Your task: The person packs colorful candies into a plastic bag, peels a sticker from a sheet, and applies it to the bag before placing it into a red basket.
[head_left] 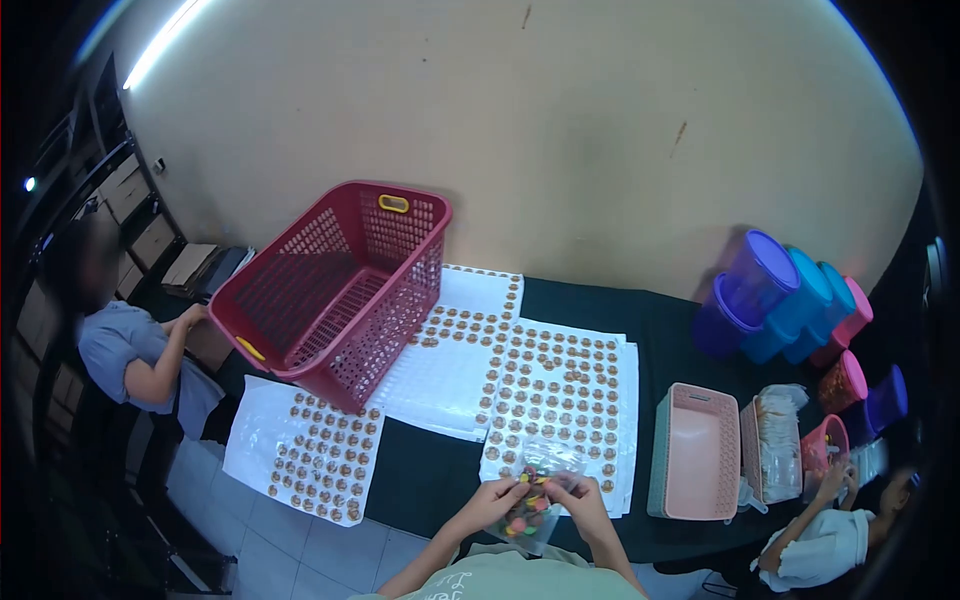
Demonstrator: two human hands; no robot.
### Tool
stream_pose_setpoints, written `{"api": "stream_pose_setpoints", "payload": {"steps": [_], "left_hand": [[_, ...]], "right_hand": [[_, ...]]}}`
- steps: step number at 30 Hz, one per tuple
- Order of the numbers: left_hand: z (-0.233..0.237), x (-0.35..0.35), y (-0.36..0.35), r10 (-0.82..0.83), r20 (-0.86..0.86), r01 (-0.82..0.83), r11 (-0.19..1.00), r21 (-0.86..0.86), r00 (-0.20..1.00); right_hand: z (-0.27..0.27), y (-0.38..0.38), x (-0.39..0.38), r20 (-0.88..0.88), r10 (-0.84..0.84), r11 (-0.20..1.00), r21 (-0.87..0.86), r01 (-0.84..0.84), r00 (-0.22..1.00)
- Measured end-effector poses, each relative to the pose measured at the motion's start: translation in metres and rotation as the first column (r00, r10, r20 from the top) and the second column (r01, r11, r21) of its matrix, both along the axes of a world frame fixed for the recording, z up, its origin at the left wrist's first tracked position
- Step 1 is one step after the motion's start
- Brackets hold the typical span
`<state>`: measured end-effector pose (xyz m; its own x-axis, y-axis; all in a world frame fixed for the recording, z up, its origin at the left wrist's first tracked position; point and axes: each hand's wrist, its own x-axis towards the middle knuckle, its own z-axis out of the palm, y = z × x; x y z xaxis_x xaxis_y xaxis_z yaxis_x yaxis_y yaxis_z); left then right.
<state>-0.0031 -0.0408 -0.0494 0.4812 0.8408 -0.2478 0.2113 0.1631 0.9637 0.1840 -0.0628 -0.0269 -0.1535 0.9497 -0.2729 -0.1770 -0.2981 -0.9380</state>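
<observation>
While I watch through the head camera, my left hand and right hand both pinch a clear bag between them, fingers closed on its upper part. It hangs over the near edge of the table, just in front of the nearest sticker sheets. It holds what look like coloured sweets, though the view is small. A red basket rests tilted on the sheets farther back, and a pink tray sits to the right.

Glossy clear plastic bag, perforated plastic basket
</observation>
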Motion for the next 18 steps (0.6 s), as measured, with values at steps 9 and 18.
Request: {"api": "stream_pose_setpoints", "payload": {"steps": [9,18], "left_hand": [[0.005,-0.007,0.018,-0.083,0.38,0.104,0.994,-0.036,0.921],[-0.009,-0.006,0.017,0.026,0.124,-0.029,0.999,0.022,0.992]], "right_hand": [[0.008,0.018,0.007,-0.11,-0.044,0.98,0.189,0.064,0.993],[0.017,0.02,-0.001,-0.2,-0.079,0.985,0.132,0.107,0.977]]}}
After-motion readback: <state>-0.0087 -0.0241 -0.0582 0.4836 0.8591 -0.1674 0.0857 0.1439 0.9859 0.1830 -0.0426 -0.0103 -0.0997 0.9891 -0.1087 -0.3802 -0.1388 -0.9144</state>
